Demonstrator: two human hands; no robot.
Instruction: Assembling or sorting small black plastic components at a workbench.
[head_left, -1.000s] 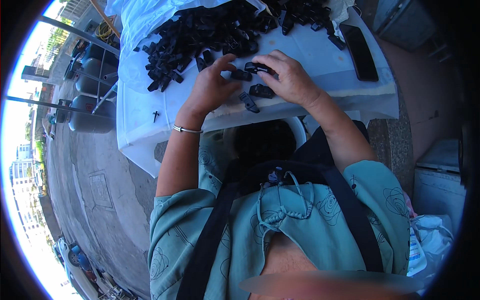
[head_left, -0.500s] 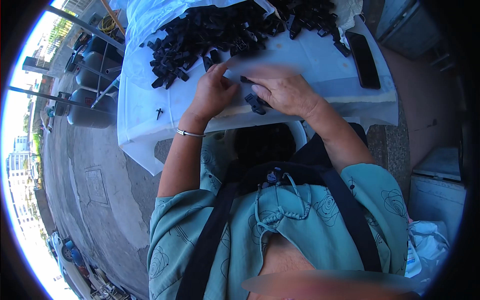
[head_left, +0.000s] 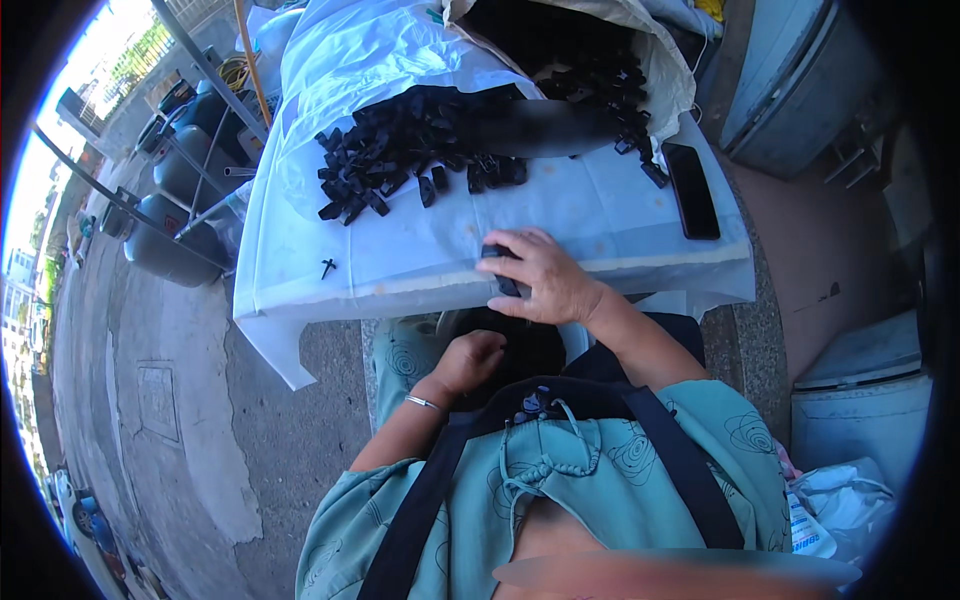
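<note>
Outdoors, a person's right hand (head_left: 545, 278) presses palm-down on a few small black plastic parts (head_left: 497, 268) at the near edge of a white-covered table (head_left: 400, 265) — fingers curled over them, dark pieces showing at the fingertips and under the thumb side, though whether the hand actually clasps them or only covers them cannot be told. The left hand (head_left: 472, 360) sits lower, below the table edge and over the lap, loosely curled above a dark opening; what it holds, if anything, is hidden. A thin metal bracelet (head_left: 424, 403) circles that wrist. Farther up the white sheet lies a large heap of matching black parts (head_left: 400, 150), spilling from an open white sack (head_left: 600, 40) at the far end of the table. One stray black piece (head_left: 327, 267) rests alone near the table's left edge, well apart from both hands. A black phone (head_left: 692, 190) lies flat on the right side of the sheet, just beside the tail of the heap. The person wears a teal patterned top crossed by dark straps (head_left: 680, 470). To the left, grey gas cylinders (head_left: 165, 250) stand on pavement — a grey bin (head_left: 860, 400) sits to the right.
</note>
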